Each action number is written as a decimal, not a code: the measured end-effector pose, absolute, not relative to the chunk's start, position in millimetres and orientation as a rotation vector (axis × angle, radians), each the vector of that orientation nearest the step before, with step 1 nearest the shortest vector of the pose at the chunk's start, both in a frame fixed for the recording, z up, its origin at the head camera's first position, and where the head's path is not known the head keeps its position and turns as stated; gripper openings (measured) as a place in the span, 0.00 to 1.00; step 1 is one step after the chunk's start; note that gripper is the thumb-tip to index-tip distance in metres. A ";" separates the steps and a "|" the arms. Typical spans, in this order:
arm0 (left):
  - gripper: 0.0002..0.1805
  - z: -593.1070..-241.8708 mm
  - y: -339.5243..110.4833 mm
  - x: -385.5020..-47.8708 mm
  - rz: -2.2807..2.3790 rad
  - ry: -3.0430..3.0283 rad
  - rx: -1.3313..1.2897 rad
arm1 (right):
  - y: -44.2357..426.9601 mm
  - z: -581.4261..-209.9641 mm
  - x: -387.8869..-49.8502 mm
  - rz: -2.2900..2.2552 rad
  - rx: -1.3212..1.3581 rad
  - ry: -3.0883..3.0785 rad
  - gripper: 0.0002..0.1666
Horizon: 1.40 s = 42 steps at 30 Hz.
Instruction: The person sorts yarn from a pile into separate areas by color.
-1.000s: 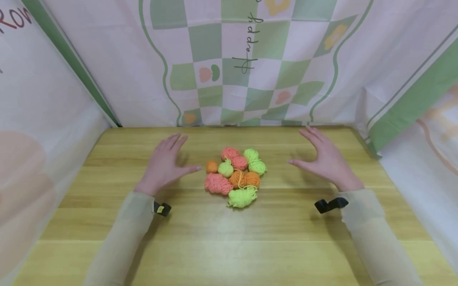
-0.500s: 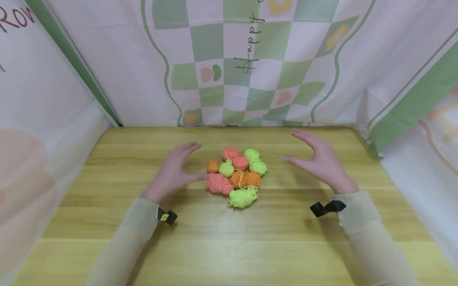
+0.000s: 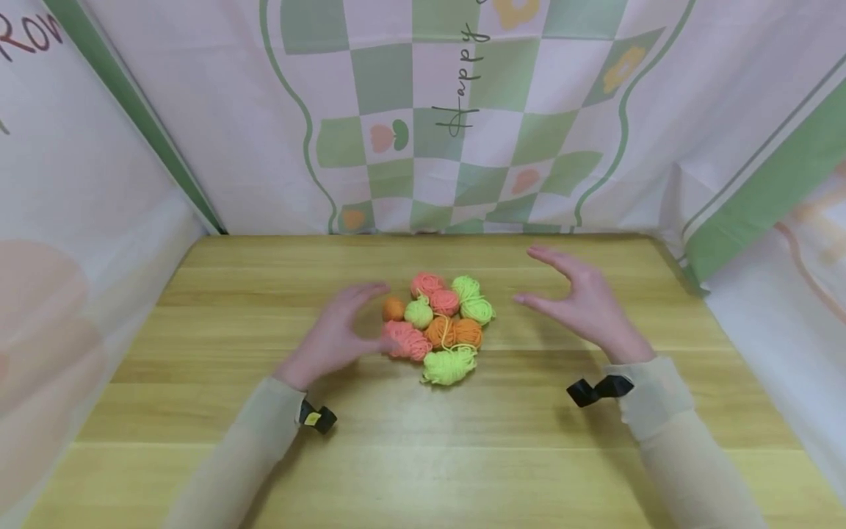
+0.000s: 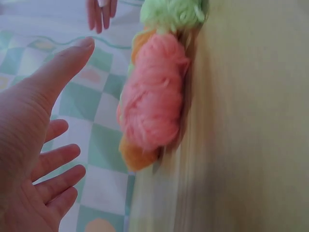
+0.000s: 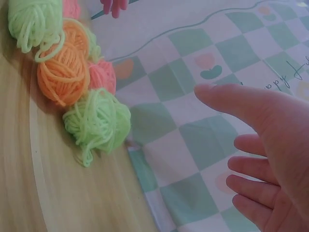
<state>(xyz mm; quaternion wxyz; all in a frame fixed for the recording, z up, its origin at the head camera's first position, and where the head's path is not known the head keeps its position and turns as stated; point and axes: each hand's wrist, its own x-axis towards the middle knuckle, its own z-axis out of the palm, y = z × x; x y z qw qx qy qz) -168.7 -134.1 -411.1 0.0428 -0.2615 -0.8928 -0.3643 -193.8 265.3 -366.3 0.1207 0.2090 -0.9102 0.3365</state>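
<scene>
A cluster of small yarn balls lies mid-table in the head view. My left hand hovers at its left side, fingers spread from the thumb, whose tip overlaps the near-left pink yarn skein. In the left wrist view a gap shows between that thumb and the pink skein. Beside it sit a small orange ball and a pale yellow-green ball. My right hand hangs to the right of the cluster, thumb and fingers apart, holding nothing; nearest to it is a bright green skein.
Two touching pink balls lie at the back of the cluster. An orange skein sits in its middle, a yellow-green skein at the front. A checked cloth hangs behind the wooden table.
My left hand has moved right and nearer to me, up to the cluster's edge. The right hand has come slightly left, toward the yarn. The yarn balls stay in place.
</scene>
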 end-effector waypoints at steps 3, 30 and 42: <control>0.50 -410.4 -127.3 -164.0 -1.142 -2.729 -0.815 | 263.5 -367.5 -194.4 0.982 0.615 -2.667 0.46; 0.43 -416.7 -69.7 -141.6 -1.424 -2.630 -1.017 | 240.0 -408.6 -204.4 1.053 0.637 -2.783 0.48; 0.32 -426.9 -57.7 -136.7 -1.396 -2.715 -1.035 | 229.7 -420.5 -206.0 1.175 0.568 -2.865 0.50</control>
